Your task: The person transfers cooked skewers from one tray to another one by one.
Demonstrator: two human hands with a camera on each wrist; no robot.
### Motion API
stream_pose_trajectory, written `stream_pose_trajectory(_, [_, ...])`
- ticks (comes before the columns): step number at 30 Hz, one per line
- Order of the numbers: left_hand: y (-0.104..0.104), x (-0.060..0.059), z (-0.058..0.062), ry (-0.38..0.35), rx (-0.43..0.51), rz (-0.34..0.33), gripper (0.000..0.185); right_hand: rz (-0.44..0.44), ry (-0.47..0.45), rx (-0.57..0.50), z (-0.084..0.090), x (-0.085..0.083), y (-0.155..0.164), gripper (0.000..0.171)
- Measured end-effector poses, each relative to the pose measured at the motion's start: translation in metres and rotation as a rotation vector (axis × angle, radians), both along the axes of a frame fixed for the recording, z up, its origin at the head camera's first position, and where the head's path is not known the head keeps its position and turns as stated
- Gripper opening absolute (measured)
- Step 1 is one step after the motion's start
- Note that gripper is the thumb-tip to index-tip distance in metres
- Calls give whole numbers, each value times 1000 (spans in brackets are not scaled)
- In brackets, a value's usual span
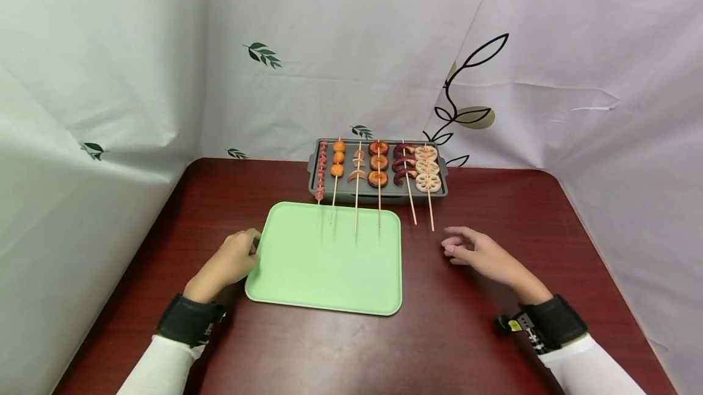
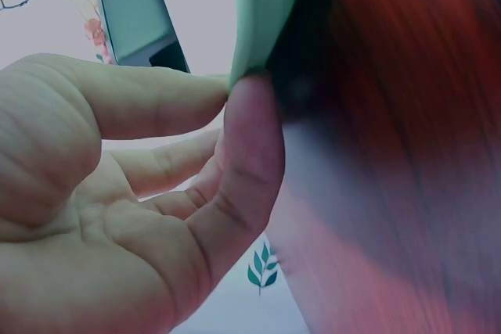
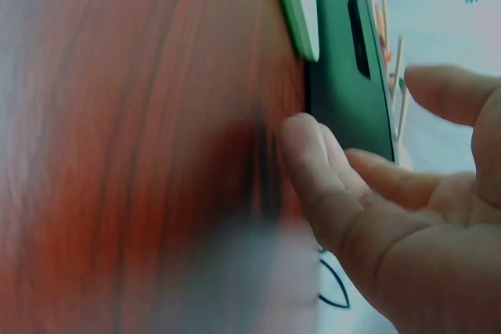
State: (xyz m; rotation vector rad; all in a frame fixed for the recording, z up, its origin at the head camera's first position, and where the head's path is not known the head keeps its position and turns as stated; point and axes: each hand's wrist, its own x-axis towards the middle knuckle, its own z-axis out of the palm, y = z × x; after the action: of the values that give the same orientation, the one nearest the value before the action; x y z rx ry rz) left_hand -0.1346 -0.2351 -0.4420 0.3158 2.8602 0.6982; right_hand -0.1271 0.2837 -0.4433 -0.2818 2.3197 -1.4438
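Observation:
A light green tray (image 1: 329, 260) lies on the dark red table in the head view. My left hand (image 1: 233, 257) is at its left edge, and the left wrist view shows the thumb and forefinger pinching the tray's rim (image 2: 262, 21). To the right of the tray is my right hand (image 1: 472, 251), low over the table with loosely bent fingers and nothing in its grasp. Behind the tray stands a grey grill pan (image 1: 346, 190) with several food skewers across it, among them lotus root slices (image 1: 428, 183) and orange balls (image 1: 337, 170). Some skewer sticks overhang the tray's far edge.
The wooden table (image 1: 450, 334) stretches to both sides and toward me. White cloth (image 1: 340, 28) with leaf prints hangs close behind the grill pan and along the sides. Skewer sticks (image 1: 431, 212) jut over the pan's near edge, close to my right hand.

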Motion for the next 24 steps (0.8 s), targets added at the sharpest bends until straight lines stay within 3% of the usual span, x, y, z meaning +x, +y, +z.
stream_pose_trajectory(11, [18, 0, -1, -56, 31, 18, 32, -29, -214, -214, -6, -1, -12, 59])
stream_pose_trajectory(24, [40, 4, -1, -191, 195, 87, 37, -92, -258, -216, -7, -1, -25, 59])
